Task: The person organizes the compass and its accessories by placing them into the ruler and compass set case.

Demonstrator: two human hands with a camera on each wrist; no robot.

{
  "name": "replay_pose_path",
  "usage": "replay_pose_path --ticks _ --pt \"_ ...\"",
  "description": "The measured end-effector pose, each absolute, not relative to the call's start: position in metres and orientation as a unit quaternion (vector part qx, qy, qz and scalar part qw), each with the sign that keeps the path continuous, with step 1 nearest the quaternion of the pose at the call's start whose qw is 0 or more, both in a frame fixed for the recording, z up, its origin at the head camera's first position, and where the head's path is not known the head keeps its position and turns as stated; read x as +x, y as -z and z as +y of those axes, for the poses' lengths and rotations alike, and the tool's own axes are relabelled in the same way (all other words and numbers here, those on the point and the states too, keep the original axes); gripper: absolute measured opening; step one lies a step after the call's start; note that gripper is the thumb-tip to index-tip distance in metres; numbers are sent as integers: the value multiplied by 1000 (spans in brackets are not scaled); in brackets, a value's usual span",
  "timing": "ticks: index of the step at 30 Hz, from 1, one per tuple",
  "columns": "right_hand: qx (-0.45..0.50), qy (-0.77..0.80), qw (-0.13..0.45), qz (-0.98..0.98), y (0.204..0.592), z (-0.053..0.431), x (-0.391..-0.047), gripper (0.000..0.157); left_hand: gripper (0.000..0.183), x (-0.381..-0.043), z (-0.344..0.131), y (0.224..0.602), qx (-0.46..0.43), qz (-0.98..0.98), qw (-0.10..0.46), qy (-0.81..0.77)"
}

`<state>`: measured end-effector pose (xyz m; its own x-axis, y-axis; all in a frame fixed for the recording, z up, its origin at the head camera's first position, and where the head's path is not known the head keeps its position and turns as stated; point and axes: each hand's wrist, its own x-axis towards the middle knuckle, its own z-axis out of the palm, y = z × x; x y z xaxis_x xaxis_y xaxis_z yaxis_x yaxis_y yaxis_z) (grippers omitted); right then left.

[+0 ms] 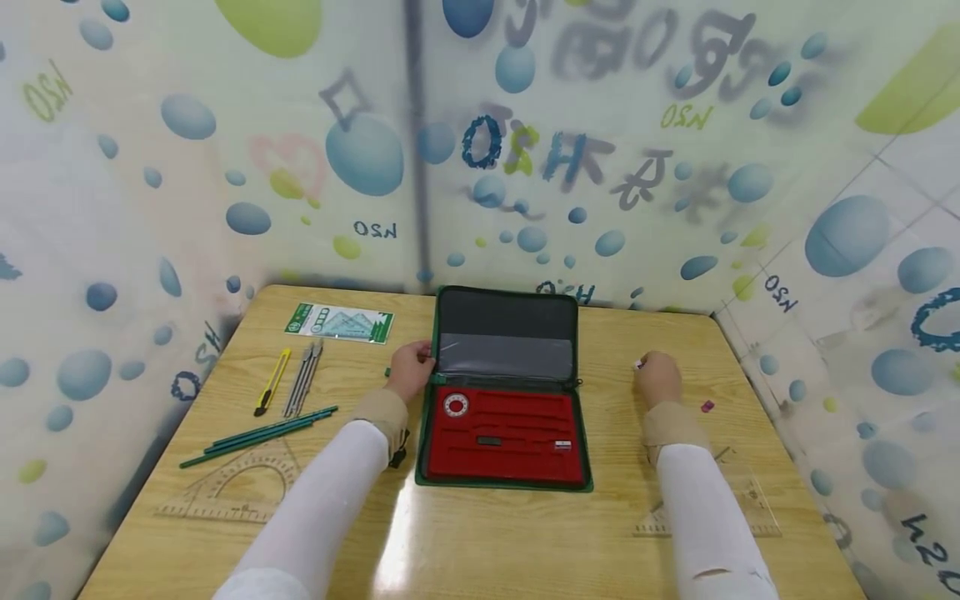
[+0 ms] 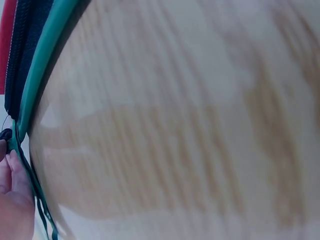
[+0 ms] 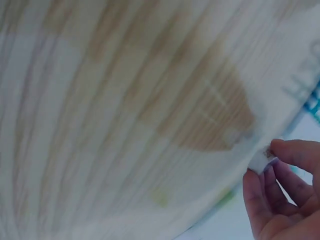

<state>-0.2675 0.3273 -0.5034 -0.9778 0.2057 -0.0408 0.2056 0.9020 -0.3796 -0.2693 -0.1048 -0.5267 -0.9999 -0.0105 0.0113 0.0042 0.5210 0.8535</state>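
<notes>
An open zip case (image 1: 507, 479) with green edging lies in the middle of the table, its red tray (image 1: 487, 462) towards me. My left hand (image 1: 410, 369) pinches the case's left edge by the fold; the left wrist view shows its fingertips at a green strap (image 2: 31, 175) and the end of the zip. Right of the case, my right hand (image 1: 660, 379) holds a small white eraser (image 3: 261, 160) between thumb and fingers, above the table. In the tray sit a white ring-shaped disc (image 1: 455, 405), a dark small box (image 1: 489, 441) and a metal sharpener (image 1: 562, 445).
On the left lie a packet of set squares (image 1: 339, 323), a yellow cutter (image 1: 273, 379), metal compasses (image 1: 303, 379), green pencils (image 1: 258, 437) and a clear set square (image 1: 217, 500). Another set square (image 1: 757, 500) lies under my right arm, near a small purple piece (image 1: 707, 406).
</notes>
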Motion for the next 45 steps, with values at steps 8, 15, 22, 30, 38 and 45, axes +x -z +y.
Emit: replay_pose_path --ticks 8,15,22,30,38,45 --pt "-40 -259 50 -964 492 281 -259 29 33 -270 -104 529 -2 -873 16 488" --pt "38 -266 70 -961 485 233 -247 23 33 -271 -104 530 -3 -874 15 486" --pt "110 -232 48 -965 479 184 -227 20 34 -272 -105 531 0 -874 13 486" --pt "219 -212 14 -952 480 134 -199 18 34 -270 -103 529 3 -872 19 489" --pt "306 -234 -38 -922 485 101 -176 24 33 -268 -103 528 6 -871 20 491" --pt "356 -187 -16 -915 495 82 -168 14 34 -267 -101 529 7 -872 21 488"
